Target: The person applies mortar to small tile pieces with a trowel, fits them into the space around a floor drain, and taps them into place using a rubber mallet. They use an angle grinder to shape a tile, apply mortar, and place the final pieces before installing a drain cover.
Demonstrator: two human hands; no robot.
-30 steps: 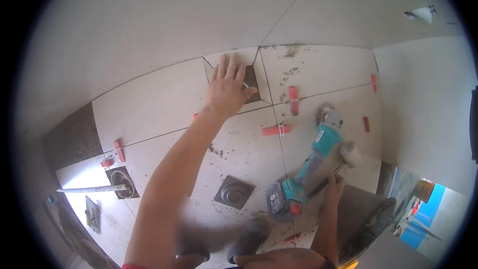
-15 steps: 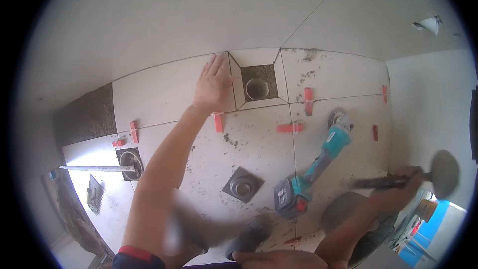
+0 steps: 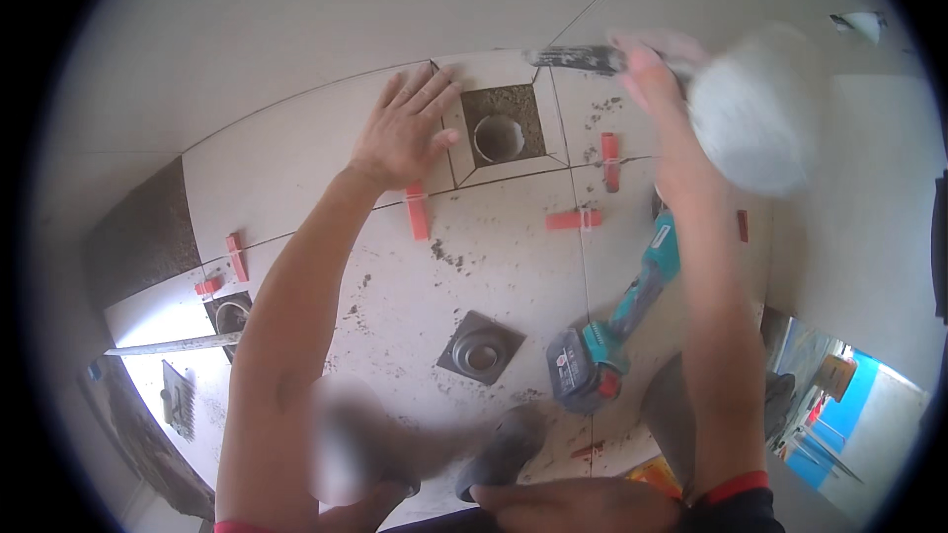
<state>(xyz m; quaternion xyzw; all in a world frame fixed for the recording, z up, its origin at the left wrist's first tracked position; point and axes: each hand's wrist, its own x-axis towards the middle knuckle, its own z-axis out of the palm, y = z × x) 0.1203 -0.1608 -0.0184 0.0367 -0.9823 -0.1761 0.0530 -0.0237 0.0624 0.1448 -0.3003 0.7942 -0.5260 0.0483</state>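
Observation:
My left hand point(image 3: 410, 133) lies flat, fingers spread, on a pale floor tile point(image 3: 286, 153) just left of the drain opening. That square opening has a round pipe point(image 3: 499, 138) in rough mortar, framed by narrow mitred tile strips point(image 3: 513, 173). My right hand point(image 3: 657, 69) is raised at the upper right, closed around the dark handle of a mallet. The mallet point(image 3: 760, 109) has a big, rounded white head, blurred, to the right of my hand; its handle end reaches left over the strips. A square grey drain fitting point(image 3: 481, 347) sits on the tile nearer me.
A teal cordless angle grinder point(image 3: 612, 326) lies right of the drain fitting, partly behind my right forearm. Red levelling wedges point(image 3: 573, 220) straddle several joints. A notched trowel point(image 3: 179, 400) rests at left, near a second pipe hole point(image 3: 233, 314). My feet point(image 3: 504, 449) are at the bottom.
My right hand has swung the mallet from the lower right up and left, near the drain opening. My left hand stays on the tile, its fingers more spread. The view has shifted slightly.

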